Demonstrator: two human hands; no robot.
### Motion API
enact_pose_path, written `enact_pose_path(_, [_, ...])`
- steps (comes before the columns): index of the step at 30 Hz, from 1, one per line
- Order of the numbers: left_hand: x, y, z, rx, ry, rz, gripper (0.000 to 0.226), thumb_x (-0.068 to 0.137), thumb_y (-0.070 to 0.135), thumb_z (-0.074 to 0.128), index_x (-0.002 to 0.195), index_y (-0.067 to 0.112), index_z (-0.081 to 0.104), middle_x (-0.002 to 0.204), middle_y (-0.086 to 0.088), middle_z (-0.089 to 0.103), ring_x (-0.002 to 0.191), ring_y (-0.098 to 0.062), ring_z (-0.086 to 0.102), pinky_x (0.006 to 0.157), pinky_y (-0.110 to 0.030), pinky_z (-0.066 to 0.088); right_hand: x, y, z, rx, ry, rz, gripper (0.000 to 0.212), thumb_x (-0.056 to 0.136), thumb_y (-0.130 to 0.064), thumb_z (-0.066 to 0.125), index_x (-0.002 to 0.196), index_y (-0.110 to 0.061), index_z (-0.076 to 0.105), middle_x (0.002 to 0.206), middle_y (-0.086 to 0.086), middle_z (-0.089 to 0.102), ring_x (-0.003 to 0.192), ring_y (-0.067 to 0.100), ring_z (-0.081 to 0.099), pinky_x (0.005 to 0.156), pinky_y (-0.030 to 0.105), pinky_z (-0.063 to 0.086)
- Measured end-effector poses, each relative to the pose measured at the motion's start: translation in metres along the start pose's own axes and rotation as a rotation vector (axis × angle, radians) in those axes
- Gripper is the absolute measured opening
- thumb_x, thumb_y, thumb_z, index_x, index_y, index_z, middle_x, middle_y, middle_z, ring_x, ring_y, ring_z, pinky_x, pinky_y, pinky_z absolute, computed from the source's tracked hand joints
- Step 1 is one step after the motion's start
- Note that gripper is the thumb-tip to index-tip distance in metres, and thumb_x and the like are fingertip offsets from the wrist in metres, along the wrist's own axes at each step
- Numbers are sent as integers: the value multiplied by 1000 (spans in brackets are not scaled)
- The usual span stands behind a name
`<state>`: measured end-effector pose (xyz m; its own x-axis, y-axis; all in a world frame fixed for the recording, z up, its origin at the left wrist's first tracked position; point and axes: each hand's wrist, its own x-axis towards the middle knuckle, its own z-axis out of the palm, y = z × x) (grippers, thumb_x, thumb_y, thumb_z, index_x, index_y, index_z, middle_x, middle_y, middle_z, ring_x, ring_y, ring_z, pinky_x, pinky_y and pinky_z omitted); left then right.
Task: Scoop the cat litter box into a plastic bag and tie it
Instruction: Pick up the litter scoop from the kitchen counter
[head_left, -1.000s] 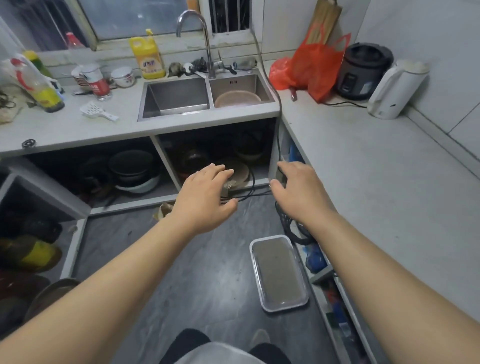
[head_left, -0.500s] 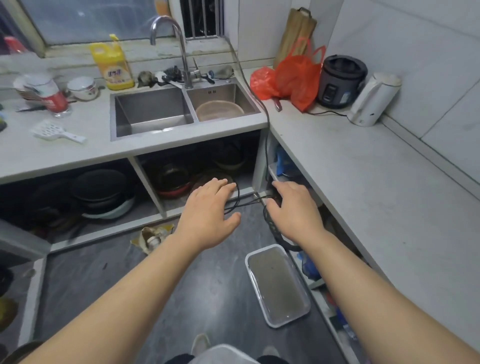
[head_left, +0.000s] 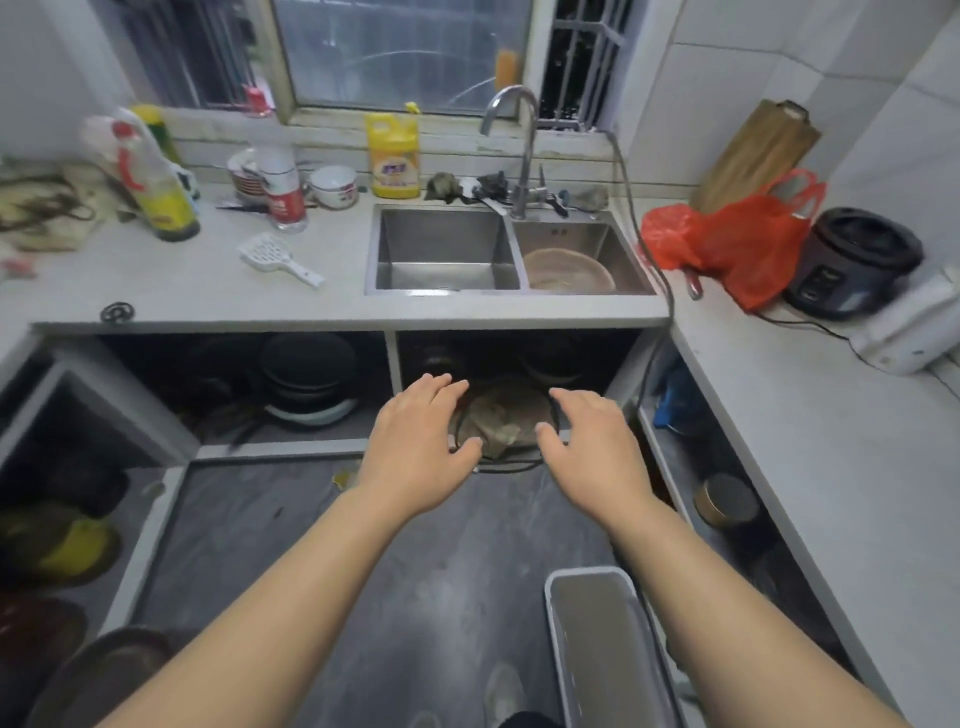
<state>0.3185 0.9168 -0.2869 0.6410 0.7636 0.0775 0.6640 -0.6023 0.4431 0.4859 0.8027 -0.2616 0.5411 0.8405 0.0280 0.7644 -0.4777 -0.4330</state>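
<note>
Both hands, left hand (head_left: 421, 441) and right hand (head_left: 592, 447), hover with fingers spread and empty, so reaching blindly risks kicking the litter box (head_left: 608, 649) underfoot.

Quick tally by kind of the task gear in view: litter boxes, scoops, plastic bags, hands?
Litter box: 1, on the floor.
Scoop: 1, white, on the counter.
Plastic bag: 1, red, on the counter.
Hands: 2, left hand and right hand, both empty.
Total: 5
</note>
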Motion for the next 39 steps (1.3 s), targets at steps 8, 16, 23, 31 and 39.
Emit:
enact_pose_path(8, [38,-21,-12,52,66,-194,73,90,49,58,155,28,35,162,6,33,153,-14,20,125,-39,21,78,-11,19,94,-87,-160,52,99,-37,54,148,-21,47,148,-3,49,140,16,37,114,35,35])
enact_pose_path(16, [60,-58,-38,102,142,-360,71,91,48,57,155,29,35,162,6,33,153,-15,22,124,-39,21,139,-49,35,114,-168,-315,52,99,-38,54,148,-23,46,149,-5,49,140,15,38,113,35,36])
enact_pose_path(23, [81,-128,-56,66,154,-445,70,93,47,55,156,29,32,164,8,28,154,-13,16,125,-39,16,187,-115,76,64,-211,-379,51,98,-36,54,146,-21,49,144,-3,53,134,17,44,110,35,39])
enact_pose_path(31, [120,-234,-95,15,140,-429,70,93,47,56,156,27,33,164,6,29,154,-15,18,125,-39,18,242,-213,128,8,-230,-359,49,99,-36,52,144,-18,50,141,1,55,131,20,45,107,34,40])
enact_pose_path(39, [151,-294,-115,-38,141,-424,69,94,47,55,155,25,33,163,5,31,152,-14,21,125,-39,18,284,-254,168,-65,-284,-287,50,98,-34,51,144,-14,51,140,6,56,130,26,46,106,38,40])
